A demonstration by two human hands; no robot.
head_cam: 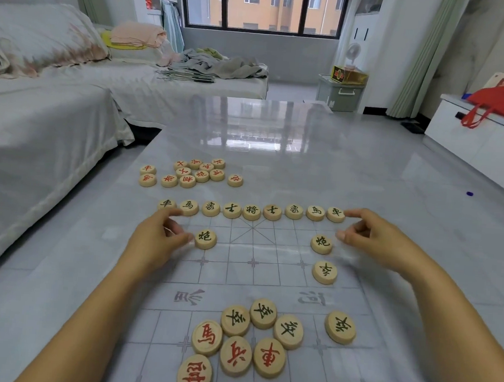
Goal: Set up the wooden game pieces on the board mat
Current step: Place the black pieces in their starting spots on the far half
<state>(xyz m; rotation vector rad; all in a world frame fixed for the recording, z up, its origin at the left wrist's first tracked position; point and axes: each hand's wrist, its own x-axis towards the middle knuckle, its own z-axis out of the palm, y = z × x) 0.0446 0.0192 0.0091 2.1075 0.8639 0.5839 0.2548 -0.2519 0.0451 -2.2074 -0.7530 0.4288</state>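
Translucent plastic board mat (267,288), printed with a grey grid, lying flat on the glossy grey desk (382,171); its long axis runs from the person toward the window.

Far rank: nine round pale wooden game pieces with black characters (251,212), one row set across the mat's far edge, faces up, characters upright to the viewer.

Second rank: left black-lettered cannon disc (205,238) and right black-lettered cannon disc (321,244), each on a grid crossing. One black-lettered soldier disc (325,272) stands nearer, on the right.

Unplaced stock: mixed cluster of red- and black-lettered discs (240,345) on the near half of the mat, and one stray black-lettered disc (340,327) just beside it; characters point various ways. Red-lettered group of discs (190,172) lies off the mat, on the desk beyond the far row.

Left hand (158,237): fingers loosely curled, thumb tip touching the left cannon disc, clasping nothing. Right hand (371,233): fingers half curled near the right end of the row, empty.

Step in hand, judged: squaring the placed row. Nudge each disc onto its crossing with fingertips only, pressing lightly so the thin mat does not slide, and turn the characters one way.
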